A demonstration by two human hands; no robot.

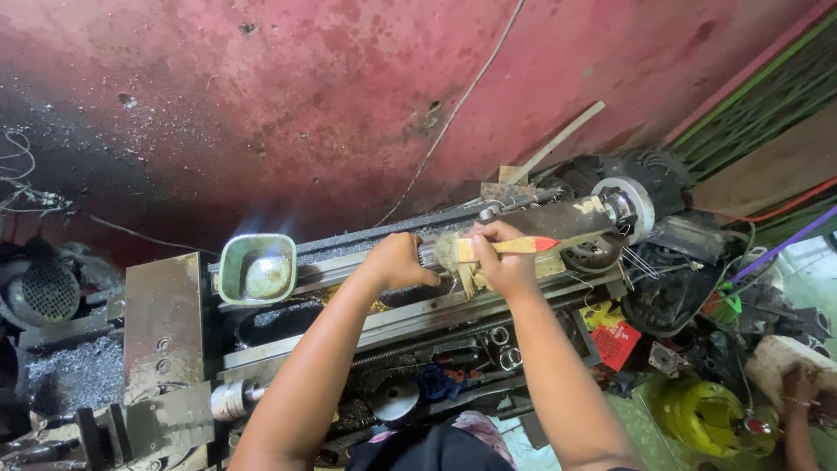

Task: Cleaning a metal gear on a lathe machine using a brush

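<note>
My left hand (399,259) is closed around a metal shaft (428,254) that lies along the bed of a lathe (418,318). My right hand (506,260) grips a paintbrush with a pale wooden handle and a red end (523,246), held across the shaft. The brush bristles (452,253) rest against the shaft just right of my left hand. Both arms reach forward over the lathe.
A green lamp shade (257,269) sits on the lathe at the left. A pulley wheel (629,206) and motor (649,170) stand at the right end. Behind is a red stained wall (349,87). Another person's hand (798,384) is near a yellow container (706,414) at lower right.
</note>
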